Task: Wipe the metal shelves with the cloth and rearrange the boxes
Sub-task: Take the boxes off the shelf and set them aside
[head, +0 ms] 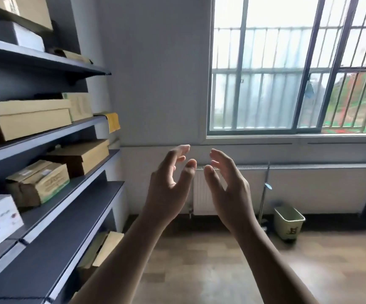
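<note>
Window (287,73) at 1 o'clock, radiator (309,187) under it. Bin (288,222) and a pole (264,194) at 4 o'clock, on the floor. Shelves (68,207) fill 9 o'clock, with boxes (33,121) on several levels. Cloth (113,122) hangs off a shelf end, at 10 o'clock from the left hand (169,189), well apart from its fingers. Right hand (228,187) is near the left, both mid-air, palms facing. Fingers loosely curled, spread, holding nothing.

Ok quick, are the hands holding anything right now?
Left hand: open, holding nothing.
Right hand: open, holding nothing.
</note>
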The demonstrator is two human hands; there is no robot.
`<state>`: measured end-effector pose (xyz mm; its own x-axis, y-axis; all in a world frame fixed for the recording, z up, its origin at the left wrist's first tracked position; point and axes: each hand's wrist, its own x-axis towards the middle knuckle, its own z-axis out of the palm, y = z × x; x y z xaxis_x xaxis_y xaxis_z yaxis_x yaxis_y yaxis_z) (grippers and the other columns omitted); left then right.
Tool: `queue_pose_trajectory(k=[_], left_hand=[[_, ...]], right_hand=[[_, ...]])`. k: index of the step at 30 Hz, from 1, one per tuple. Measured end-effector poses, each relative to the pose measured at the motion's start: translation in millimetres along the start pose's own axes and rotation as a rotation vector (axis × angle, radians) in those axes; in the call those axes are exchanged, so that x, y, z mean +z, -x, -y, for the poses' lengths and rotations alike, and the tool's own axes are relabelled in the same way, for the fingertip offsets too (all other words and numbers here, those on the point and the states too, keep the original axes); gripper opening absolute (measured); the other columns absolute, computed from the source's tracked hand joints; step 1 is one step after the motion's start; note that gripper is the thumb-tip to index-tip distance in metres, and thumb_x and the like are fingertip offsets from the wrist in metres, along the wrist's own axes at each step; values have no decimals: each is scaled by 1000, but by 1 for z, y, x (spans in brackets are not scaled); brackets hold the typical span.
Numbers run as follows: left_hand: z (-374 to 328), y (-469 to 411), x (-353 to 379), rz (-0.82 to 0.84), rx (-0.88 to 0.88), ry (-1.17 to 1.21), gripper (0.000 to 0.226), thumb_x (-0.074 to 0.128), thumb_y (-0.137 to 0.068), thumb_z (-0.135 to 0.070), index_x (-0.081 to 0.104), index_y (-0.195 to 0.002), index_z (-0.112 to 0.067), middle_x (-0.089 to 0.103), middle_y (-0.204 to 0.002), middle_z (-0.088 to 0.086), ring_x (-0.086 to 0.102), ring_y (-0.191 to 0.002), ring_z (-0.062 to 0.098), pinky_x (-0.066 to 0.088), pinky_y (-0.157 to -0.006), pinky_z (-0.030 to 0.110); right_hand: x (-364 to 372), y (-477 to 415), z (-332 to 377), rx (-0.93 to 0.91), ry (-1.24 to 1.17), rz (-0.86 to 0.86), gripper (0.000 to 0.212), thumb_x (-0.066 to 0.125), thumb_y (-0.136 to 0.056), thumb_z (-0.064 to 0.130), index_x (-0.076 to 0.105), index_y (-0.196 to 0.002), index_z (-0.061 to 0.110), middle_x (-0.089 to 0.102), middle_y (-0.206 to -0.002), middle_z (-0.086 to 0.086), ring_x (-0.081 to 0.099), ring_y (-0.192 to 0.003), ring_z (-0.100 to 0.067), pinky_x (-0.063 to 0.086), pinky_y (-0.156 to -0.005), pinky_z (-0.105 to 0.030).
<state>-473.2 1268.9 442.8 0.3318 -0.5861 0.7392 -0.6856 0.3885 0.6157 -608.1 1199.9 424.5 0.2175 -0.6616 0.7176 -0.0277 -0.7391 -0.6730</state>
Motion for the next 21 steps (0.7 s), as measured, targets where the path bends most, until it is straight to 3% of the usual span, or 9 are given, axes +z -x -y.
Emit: queue_pose_trajectory(k=[6, 13, 21], left_hand=[[63, -103, 74, 14, -14, 6, 54, 44, -91, -60, 55, -136, -32, 62, -132, -19, 57, -123, -3, 46, -104, 30], [149, -183, 126, -16, -68, 44, 54, 44, -90, -59, 56, -135, -31, 61, -133, -22, 57, -122, -1, 47, -105, 33], [278, -290, 176, -14, -49, 61, 54, 42, -90, -59, 56, -134, -31, 60, -130, -26, 57, -120, -4, 46, -99, 23]], right_hand=[[8, -120, -97, 48, -38, -53, 67, 48, -85, 68, 59, -138, 29, 66, -131, 11, 60, -120, -1, 49, -104, -38], [51, -198, -184, 58, -27, 19, 65, 48, -86, 67, 58, -138, 29, 65, -133, 13, 60, -121, 1, 50, -103, -40], [115, -308, -296, 26, 12, 9, 65, 49, -88, 66, 57, -140, 28, 63, -136, 14, 59, -122, 1, 51, -103, -41]])
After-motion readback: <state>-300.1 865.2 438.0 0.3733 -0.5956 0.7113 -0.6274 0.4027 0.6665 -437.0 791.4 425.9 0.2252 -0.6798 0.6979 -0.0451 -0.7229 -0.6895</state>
